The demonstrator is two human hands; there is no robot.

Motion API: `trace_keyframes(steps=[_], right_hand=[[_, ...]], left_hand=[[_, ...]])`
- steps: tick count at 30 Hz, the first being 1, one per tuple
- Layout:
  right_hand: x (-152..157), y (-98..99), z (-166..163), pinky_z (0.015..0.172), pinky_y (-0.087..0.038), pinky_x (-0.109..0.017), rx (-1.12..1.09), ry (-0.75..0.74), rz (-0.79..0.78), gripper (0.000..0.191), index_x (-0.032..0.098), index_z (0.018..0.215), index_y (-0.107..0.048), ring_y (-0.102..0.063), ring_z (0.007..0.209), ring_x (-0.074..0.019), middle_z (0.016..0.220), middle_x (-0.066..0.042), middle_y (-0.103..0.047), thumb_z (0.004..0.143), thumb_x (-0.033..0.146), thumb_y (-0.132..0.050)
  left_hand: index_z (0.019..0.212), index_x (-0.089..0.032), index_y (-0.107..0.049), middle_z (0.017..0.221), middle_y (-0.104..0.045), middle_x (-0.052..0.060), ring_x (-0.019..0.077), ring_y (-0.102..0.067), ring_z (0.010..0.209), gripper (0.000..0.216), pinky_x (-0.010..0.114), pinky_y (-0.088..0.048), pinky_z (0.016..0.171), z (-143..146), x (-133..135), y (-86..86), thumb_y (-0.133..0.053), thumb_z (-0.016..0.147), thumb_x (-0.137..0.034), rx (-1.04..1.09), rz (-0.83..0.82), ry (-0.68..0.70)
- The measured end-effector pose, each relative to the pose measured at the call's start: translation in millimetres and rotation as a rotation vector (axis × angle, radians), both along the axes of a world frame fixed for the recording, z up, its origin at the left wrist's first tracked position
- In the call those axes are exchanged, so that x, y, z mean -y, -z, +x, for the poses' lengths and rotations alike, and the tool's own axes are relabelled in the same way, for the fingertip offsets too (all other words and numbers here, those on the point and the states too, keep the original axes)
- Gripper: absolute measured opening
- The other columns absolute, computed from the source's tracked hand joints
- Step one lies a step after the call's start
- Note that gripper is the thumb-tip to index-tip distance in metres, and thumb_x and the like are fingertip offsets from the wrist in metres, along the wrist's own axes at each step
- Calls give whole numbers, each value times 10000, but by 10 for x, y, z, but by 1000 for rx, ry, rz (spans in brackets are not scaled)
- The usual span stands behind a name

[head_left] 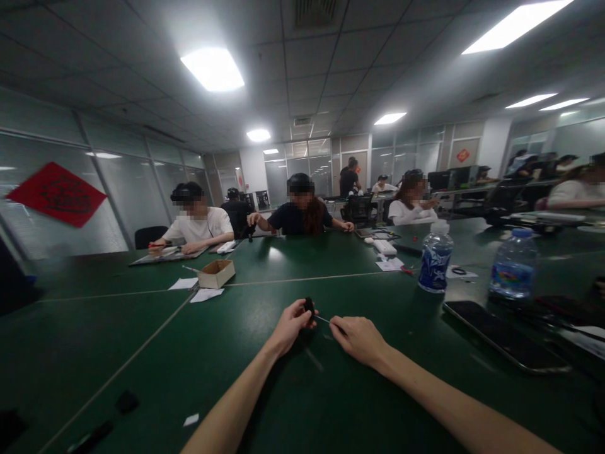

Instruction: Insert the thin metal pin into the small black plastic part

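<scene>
Dark green tabletop (189, 359), and closest to me there's a small white scrap (191, 420) with a little black piece (127, 401) off to its left, too blurry to name. Past those, both hands are busy. Left hand (293, 325) has a small black part (309, 307) pinched upright between thumb and fingers, just above the tabletop, and the right hand (362, 337) is closed around one end of a thin metal shaft (322, 320), handle hidden in the grip. My guess: left's the vise, right's steering, so the part can't twist away. Can't tell if the tip's inside it or just against it.

Phone (505, 336) lies flat beyond the right forearm, then two bottles, a blue-labelled one (433, 261) and a blue-capped one (513, 268). Those would be what the right elbow or hand bumps if it swung wide. Cardboard box (216, 274) and papers (207, 295) sit farther left, out of the way. Across the far edge, co-workers (302, 214) in headgear.
</scene>
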State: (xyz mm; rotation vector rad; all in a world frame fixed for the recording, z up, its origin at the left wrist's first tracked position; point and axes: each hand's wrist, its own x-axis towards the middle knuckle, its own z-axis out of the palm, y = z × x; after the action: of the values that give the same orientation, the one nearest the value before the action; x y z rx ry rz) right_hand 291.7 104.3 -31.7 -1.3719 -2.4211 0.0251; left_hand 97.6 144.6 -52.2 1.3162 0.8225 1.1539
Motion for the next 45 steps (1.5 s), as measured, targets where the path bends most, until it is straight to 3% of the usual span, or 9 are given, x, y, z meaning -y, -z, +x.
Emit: trace_keyframes(steps=[11, 24, 29, 33, 40, 45], right_hand=[[15, -3, 8, 630, -444, -221, -72, -14, -36, 301, 195, 950, -585, -605, 683, -133, 810, -32, -645, 963, 292, -301], [27, -19, 2, 603, -442, -209, -88, 2, -55, 297, 192, 961, -580, -611, 689, -132, 829, -38, -647, 970, 294, -301], [-57, 24, 22, 616, -442, -208, -218, 153, -30, 302, 179, 978, -565, -624, 694, -134, 818, -43, -658, 975, 264, -275], [-47, 30, 25, 587, -428, -202, -215, 89, -17, 290, 196, 973, -578, -614, 650, -125, 775, -20, -654, 967, 282, -301], [8, -15, 0, 609, -419, -206, -63, 12, 2, 277, 206, 933, -604, -619, 669, -132, 778, -23, -661, 941, 299, -343], [-3, -3, -7, 603, -405, -206, -30, 14, 15, 283, 206, 916, -598, -619, 664, -134, 777, -27, -664, 942, 297, -331]], left_hand=[[914, -119, -545, 903, -611, 92, 148, -585, 740, 395, 263, -453, 707, 5, 80, -102, -706, 694, -405, -48, 7, 21], [886, -120, -541, 868, -623, 81, 136, -573, 711, 346, 254, -444, 696, -14, 13, -30, -675, 720, -392, -51, 31, 34], [870, -106, -553, 843, -632, 99, 148, -584, 684, 341, 258, -447, 656, 27, 47, -72, -694, 703, -368, -163, 14, 134], [845, -117, -533, 867, -635, 109, 144, -591, 681, 325, 255, -453, 657, 20, 34, -62, -697, 701, -357, -44, -38, 91], [1104, -164, -454, 872, -636, 87, 153, -617, 676, 520, 262, -469, 663, -20, -29, 4, -729, 690, -315, 100, -97, 70], [1045, -131, -507, 894, -629, 107, 142, -611, 680, 455, 252, -474, 657, -5, -44, 5, -710, 723, -380, 132, -95, 38]])
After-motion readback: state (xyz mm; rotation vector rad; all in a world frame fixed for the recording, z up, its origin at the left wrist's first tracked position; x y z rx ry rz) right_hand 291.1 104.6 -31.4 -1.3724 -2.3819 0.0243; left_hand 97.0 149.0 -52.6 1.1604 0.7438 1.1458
